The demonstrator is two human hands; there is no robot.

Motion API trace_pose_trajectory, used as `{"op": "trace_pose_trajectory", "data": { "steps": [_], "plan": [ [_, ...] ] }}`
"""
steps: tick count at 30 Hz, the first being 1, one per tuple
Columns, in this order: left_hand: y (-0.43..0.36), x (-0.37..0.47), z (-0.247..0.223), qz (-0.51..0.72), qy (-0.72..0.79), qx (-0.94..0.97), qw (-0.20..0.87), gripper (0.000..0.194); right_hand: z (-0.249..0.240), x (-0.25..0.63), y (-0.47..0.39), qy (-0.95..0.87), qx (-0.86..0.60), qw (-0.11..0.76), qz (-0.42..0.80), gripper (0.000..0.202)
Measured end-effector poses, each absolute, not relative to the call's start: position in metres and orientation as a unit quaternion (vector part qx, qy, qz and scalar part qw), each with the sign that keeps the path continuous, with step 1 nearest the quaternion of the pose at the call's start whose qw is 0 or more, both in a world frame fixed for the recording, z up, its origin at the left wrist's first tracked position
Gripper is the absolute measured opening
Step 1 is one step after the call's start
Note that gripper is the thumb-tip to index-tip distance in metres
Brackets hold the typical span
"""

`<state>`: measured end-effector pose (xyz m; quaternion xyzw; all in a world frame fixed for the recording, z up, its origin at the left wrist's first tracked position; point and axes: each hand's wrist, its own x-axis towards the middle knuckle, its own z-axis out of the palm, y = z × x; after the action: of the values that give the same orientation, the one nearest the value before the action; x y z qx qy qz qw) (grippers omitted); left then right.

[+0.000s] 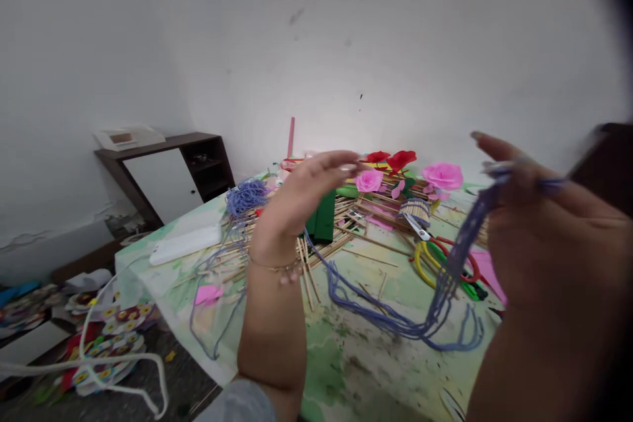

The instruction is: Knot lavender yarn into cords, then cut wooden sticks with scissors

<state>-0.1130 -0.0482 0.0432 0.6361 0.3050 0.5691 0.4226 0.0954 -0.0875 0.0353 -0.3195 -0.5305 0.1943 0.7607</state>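
Note:
My right hand (548, 224) is closed round one end of a bundle of blue-purple yarn (459, 244), blurred by motion near the fingertips. From there the strands hang down, loop across the table and run left towards my left forearm. My left hand (301, 188) is raised over the middle of the table, its fingers stretched out and slightly bent, with nothing visible in them. Below the right hand lie scissors (425, 231) and a second pair with red handles (467, 270). A tangled heap of the same yarn (246, 198) sits left of my left hand.
Many thin wooden sticks (366, 254) lie scattered over the table, with green paper (324, 217) on them. Pink paper flowers (442, 176) and red ones (400, 160) are at the back. A white power strip (185, 244) lies at left. Beyond stands a cabinet (163, 175).

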Motion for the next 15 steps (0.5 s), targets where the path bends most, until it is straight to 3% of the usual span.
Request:
{"op": "trace_pose_trajectory", "data": {
  "steps": [4, 8, 12, 15],
  "plan": [
    [-0.072, -0.073, 0.045, 0.46, 0.208, 0.719, 0.477, 0.023, 0.032, 0.073, -0.078, -0.562, -0.335, 0.696, 0.296, 0.007],
    [-0.063, -0.048, 0.038, 0.479, 0.208, 0.735, 0.433, 0.021, 0.025, 0.069, -0.067, -0.53, -0.298, 0.686, 0.4, 0.014],
    [-0.055, -0.047, 0.039, 0.464, 0.243, 0.738, 0.426, 0.029, 0.026, 0.072, -0.063, -0.541, -0.233, 0.67, 0.452, 0.005],
    [-0.055, -0.072, 0.046, 0.496, 0.261, 0.715, 0.419, 0.025, 0.02, 0.066, -0.049, -0.549, -0.228, 0.647, 0.477, 0.028]
  ]
}}
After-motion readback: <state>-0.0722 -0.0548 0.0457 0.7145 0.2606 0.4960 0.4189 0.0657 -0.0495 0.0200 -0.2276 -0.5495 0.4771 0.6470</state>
